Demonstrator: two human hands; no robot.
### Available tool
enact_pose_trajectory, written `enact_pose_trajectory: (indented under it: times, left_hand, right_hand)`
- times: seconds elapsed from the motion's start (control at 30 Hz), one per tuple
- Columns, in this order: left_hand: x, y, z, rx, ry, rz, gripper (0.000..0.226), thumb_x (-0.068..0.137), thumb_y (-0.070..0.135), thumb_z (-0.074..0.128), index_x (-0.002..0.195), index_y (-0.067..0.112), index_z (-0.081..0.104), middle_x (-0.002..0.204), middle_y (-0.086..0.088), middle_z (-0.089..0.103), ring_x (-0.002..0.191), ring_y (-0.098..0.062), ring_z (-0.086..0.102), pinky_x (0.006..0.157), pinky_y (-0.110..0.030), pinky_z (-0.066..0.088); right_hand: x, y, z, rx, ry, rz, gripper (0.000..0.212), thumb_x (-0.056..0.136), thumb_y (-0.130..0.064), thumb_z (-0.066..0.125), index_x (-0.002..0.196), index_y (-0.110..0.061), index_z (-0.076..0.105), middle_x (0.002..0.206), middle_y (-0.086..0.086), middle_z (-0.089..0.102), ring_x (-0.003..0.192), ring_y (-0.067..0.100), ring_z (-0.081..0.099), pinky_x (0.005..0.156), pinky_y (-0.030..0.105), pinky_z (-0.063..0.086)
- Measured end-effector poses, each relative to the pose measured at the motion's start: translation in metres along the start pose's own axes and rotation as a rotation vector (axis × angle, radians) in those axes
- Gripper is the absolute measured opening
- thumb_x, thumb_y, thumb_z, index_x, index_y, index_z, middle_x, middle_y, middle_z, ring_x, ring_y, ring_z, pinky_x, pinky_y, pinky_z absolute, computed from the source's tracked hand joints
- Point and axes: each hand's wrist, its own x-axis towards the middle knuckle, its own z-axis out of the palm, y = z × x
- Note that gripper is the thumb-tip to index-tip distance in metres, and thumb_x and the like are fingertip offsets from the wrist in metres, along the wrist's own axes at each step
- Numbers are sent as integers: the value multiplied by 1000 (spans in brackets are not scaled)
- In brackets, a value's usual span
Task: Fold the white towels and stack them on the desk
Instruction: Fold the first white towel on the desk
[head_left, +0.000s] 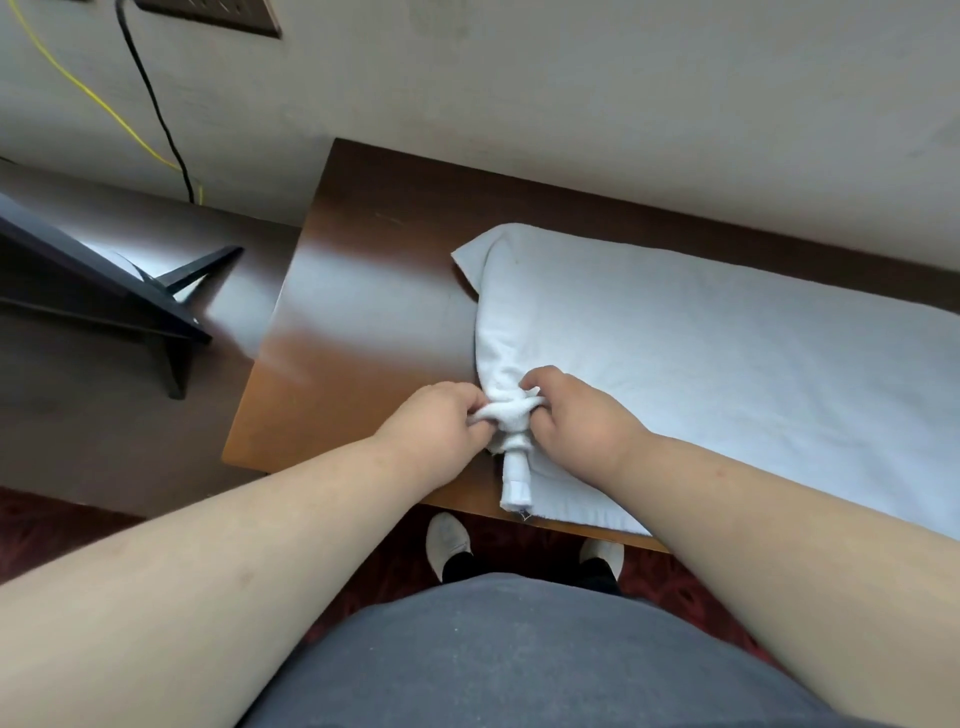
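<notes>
A white towel (727, 353) lies spread along the brown wooden desk (363, 312), reaching off to the right. Its near left corner is bunched into a tight twisted wad that looks like a knot, with a short tail hanging toward the desk's front edge. My left hand (431, 426) grips the left side of that wad with curled fingers. My right hand (576, 410) grips its right side, fingers tucked into the cloth. The two hands almost touch. The far left corner of the towel is folded into a point.
A lower dark surface to the left carries a black monitor stand (171, 322). Black and yellow cables (156, 119) run down the pale wall behind. My feet in light shoes (447, 535) stand on dark red carpet below the desk's front edge.
</notes>
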Motion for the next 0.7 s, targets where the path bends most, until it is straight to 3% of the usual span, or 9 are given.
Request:
enact_pose_trajectory:
  times: [0.03,0.13,0.27,0.37,0.47,0.57,0.7]
  left_hand:
    - [-1,-1,-1,-46,27,12,4,88,33,59,87,31,56,77,8,60,72,-14,57,55,-28,39]
    - [-4,-7,-4,-40,70,54,16,88,25,54,89,35,42,73,8,58,65,-7,53,51,-27,34]
    - [-9,-26,-1,6,86,43,20,92,26,54,92,41,42,84,11,55,72,-8,54,55,-24,34]
    - [-15,-23,12,-513,244,-315,26,91,36,65,110,31,47,100,9,59,84,-11,63,65,-26,50]
    - [-16,-11,20,-947,32,-681,36,91,45,67,112,20,52,104,1,65,89,-18,70,68,-30,60]
    - [-15,-3,26,-1030,-207,-754,39,90,53,64,110,20,63,107,3,71,94,-16,71,70,-30,56]
    - [-8,1,34,-982,-77,-789,29,88,50,67,104,25,65,96,10,72,84,-7,66,65,-25,49]
  right_hand:
    - [-1,-1,-1,14,8,-15,43,92,-22,42,133,-32,47,111,-8,60,90,18,61,73,30,45]
    - [-4,0,-4,2,12,-95,43,90,-26,49,133,-30,46,105,-16,53,88,11,58,72,26,43]
    - [-4,5,-5,-36,-9,-166,22,97,-27,50,118,-32,55,97,-18,54,83,6,56,68,24,40]
    - [-2,6,-3,49,-15,-177,9,100,-30,47,105,-34,54,93,-18,56,85,3,55,70,26,42]
    - [2,8,-5,149,-43,-121,6,100,-29,47,98,-33,51,87,-14,60,79,3,55,65,27,39]
    - [5,10,-10,231,-61,-72,9,99,-27,46,95,-31,52,86,-6,63,77,13,56,65,32,43]
    - [9,9,-14,217,-102,-65,13,99,-22,40,97,-30,50,89,2,63,83,23,57,73,38,46]
